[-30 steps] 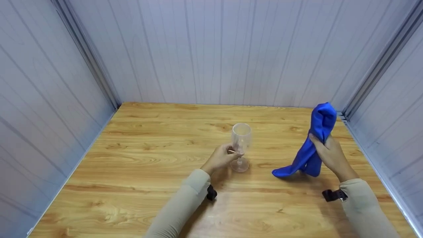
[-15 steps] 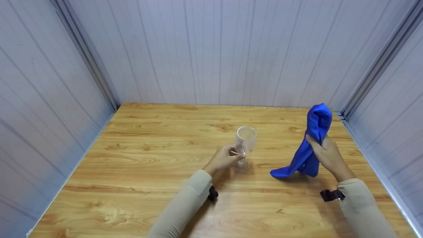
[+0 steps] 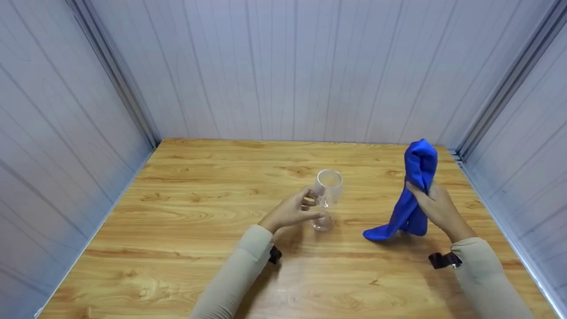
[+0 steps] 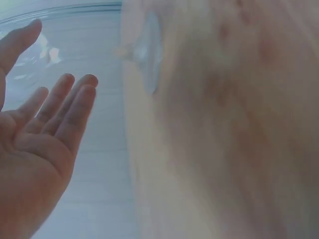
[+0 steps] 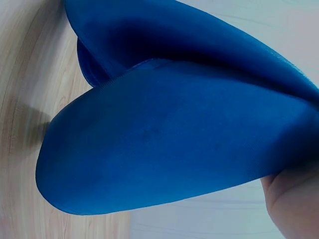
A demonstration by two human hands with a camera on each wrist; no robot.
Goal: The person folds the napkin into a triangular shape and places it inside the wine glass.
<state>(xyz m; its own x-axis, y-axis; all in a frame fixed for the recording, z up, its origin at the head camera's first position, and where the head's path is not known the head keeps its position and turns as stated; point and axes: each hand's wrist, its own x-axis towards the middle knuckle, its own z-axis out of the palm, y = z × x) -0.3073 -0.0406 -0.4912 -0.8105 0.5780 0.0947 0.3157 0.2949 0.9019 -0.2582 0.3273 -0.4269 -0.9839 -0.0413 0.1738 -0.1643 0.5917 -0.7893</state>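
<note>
A clear stemmed glass (image 3: 329, 182) is upright over the wooden table, right of the middle. Beside it is my left hand (image 3: 290, 212), thumb and fingers spread apart. In the left wrist view those fingers are extended with nothing gripped, and the glass's foot (image 4: 150, 52) shows beyond the fingertips. My right hand (image 3: 440, 209) grips a folded blue cloth (image 3: 418, 161) around its middle. The cloth's top stands up in a rounded fold, and its lower end trails toward the tabletop. Most of the right hand is hidden behind the cloth in the right wrist view.
The wood-grain table (image 3: 177, 212) is bounded by a pale panelled wall (image 3: 266, 71) behind and walls on both sides. Metal strips run down the corners. Dark straps sit at both wrists.
My left fingers have let go of the glass's stem and spread, and the hand has drawn slightly left. The glass shifted a little right. The right hand and cloth moved slightly left.
</note>
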